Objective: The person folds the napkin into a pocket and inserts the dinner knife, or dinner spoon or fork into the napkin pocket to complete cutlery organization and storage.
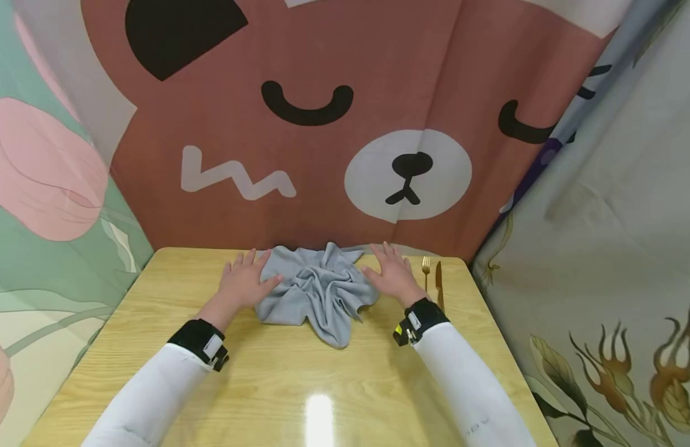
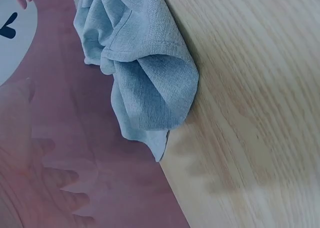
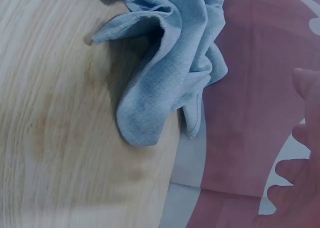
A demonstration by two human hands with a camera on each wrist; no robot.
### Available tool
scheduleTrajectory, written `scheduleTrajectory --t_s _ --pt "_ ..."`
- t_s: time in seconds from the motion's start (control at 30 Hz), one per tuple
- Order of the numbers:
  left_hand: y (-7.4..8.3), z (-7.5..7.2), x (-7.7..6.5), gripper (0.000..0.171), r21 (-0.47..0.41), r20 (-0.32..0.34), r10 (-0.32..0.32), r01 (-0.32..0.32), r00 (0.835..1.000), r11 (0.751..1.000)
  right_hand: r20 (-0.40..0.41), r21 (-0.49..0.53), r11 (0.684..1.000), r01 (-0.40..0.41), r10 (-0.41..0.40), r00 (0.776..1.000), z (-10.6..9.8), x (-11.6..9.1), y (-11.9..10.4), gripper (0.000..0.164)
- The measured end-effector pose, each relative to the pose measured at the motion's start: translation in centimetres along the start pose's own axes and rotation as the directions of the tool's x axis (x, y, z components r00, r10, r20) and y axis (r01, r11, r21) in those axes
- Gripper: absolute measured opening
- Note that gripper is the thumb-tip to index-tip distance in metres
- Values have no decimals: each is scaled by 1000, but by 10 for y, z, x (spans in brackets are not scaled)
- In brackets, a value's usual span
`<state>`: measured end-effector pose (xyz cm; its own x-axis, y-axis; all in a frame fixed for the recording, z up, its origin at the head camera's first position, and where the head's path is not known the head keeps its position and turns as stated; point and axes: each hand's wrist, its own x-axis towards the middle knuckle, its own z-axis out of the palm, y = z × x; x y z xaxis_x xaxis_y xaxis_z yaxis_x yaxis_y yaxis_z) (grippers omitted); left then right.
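Note:
A crumpled grey-blue cloth (image 1: 322, 288) lies in folds near the far edge of the wooden table. My left hand (image 1: 244, 282) is over its left side, fingers spread and straight. On the other side, my right hand (image 1: 395, 275) spreads its fingers beside the cloth's right edge. In the left wrist view the left hand (image 2: 30, 173) appears apart from the cloth (image 2: 150, 83), palm showing. The right wrist view has the right hand (image 3: 297, 173) likewise apart from the cloth (image 3: 165, 73). Neither hand grips anything.
A gold fork (image 1: 425, 270) and a gold knife (image 1: 439, 285) lie to the right of the right hand on the table (image 1: 266, 385). Behind the far edge hangs a brown curtain (image 1: 222, 124) with a bear face. Patterned fabric (image 1: 590, 261) hangs along the right.

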<state>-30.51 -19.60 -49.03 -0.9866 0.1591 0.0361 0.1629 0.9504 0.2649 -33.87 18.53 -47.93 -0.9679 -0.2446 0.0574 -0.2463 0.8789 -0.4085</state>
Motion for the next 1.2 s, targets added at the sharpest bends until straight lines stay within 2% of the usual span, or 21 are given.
scheduleTrajectory --t_s 0.1,0.23,0.37,0.5,0.7,0.87,1.03,1.2 --pt "0 0 -3 82 -1 -23 15 -15 1000 1000 -55 21 999 24 -23 998 1 0 0 71" --pt "-2 -3 -6 66 -30 -102 30 -33 994 999 -144 53 996 69 -61 988 -3 1 -5 56" --pt "-3 -5 -8 55 -69 -135 32 -42 990 997 -166 50 995 83 -74 983 -9 3 -11 49" --pt "0 -6 -6 52 -79 -141 45 -56 989 995 -160 64 994 88 -77 984 -17 8 -21 50" --pt "9 -3 3 49 -103 -119 61 -73 991 992 -109 59 994 88 -81 991 -25 24 -37 51" --pt "17 2 15 51 -151 -84 53 -65 995 986 -50 50 995 82 -80 996 -20 46 -53 54" --pt "27 10 30 56 -163 -34 45 -50 998 985 13 44 995 92 -92 996 -6 64 -67 57" --pt "31 21 43 60 -174 2 55 -54 998 983 90 37 994 107 -110 990 19 77 -80 60"
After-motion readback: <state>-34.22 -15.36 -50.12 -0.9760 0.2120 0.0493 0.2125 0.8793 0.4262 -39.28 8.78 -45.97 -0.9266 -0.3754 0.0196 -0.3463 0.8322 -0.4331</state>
